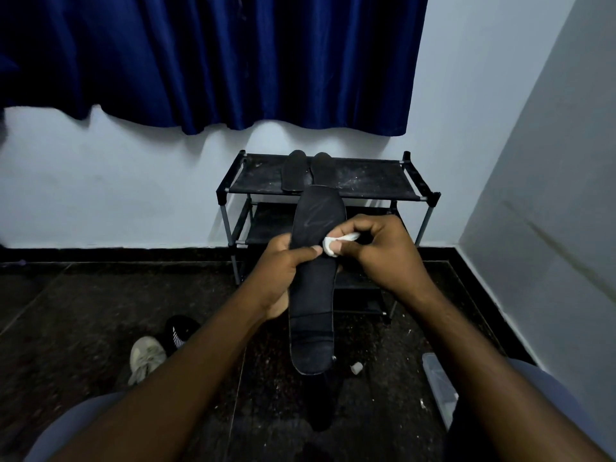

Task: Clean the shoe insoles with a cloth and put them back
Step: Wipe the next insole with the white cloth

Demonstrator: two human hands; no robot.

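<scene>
A long black insole (315, 285) is held up in front of me, toe end pointing away. My left hand (278, 271) grips its left edge near the middle, thumb across the top. My right hand (376, 251) pinches a small white cloth (333, 244) against the insole's right edge. Two more dark insoles (305, 170) lie side by side on the top shelf of the black shoe rack (376, 185) beyond.
On the dark floor at the left lie a pale sneaker (146, 358) and a black shoe (180, 330). A small white object (356, 367) and a clear plastic box (440, 385) sit at the right. A blue curtain (213, 58) hangs above the rack; walls close in behind and right.
</scene>
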